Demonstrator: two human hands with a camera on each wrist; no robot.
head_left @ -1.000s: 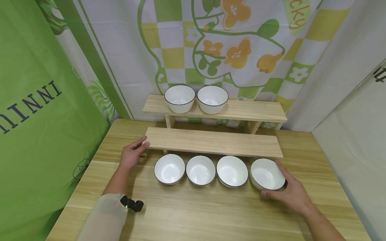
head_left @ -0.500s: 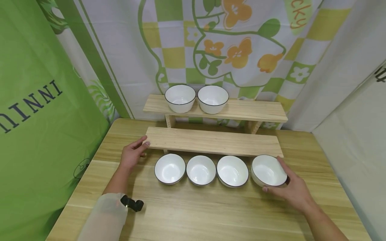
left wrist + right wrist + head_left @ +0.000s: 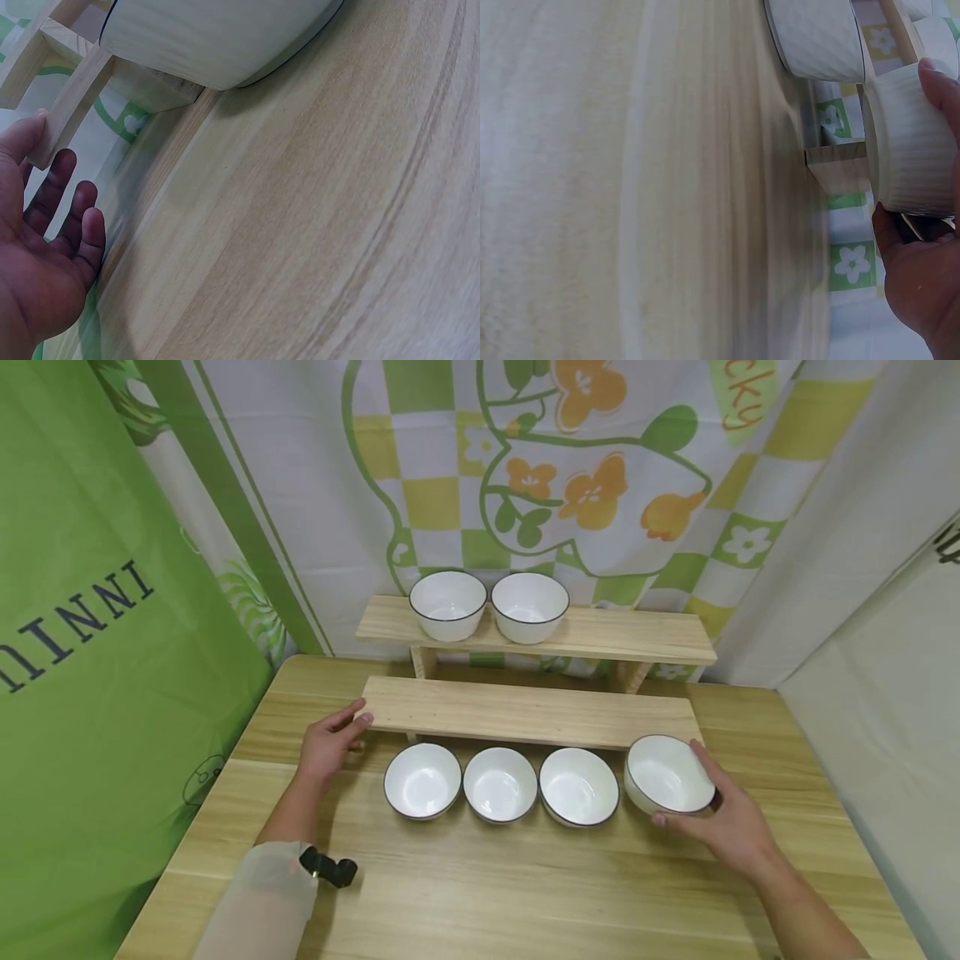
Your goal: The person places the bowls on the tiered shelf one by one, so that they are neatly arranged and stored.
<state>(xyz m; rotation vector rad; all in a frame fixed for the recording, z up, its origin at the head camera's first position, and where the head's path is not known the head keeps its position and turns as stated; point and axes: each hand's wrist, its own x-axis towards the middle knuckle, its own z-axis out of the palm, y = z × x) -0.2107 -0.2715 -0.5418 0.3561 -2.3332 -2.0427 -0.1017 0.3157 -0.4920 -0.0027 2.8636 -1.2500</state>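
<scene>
White dark-rimmed bowl (image 3: 665,772) is gripped by the right hand (image 3: 738,839), lower wooden shelf (image 3: 525,712) pinched by the left hand (image 3: 330,745); its edge could be struck if lift is insufficient.

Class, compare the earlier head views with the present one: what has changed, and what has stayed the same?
The right hand has moved its bowl away from the person; its rim now overlaps the lower shelf in view. Nothing was newly grasped or released. The left hand at the shelf's end and the other five bowls stayed put.
</scene>
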